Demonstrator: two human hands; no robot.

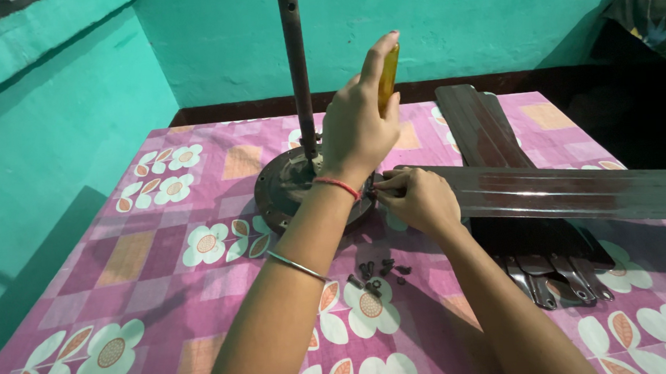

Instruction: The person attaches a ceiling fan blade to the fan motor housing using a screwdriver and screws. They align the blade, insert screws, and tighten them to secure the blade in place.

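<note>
Fan motor w/ dark metal rod (pixel 295 66); pink floral tablecloth (pixel 160 251)
L hand (pixel 356 128) gripping yellow-handled screwdriver (pixel 389 76); R hand (pixel 418 197) pinched at brown fan blade (pixel 564 192) end; loose dark screws (pixel 377 273) nearby.

Upright yellow-handled screwdriver (pixel 389 76) above brown fan blade (pixel 564 192) on motor (pixel 287 186).

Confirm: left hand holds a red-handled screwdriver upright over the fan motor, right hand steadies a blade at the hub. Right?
Not quite: the head view shows the screwdriver handle is yellow, not red. The rest stands: the left hand holds it upright over the fan motor, the right hand steadies the blade there.
</note>
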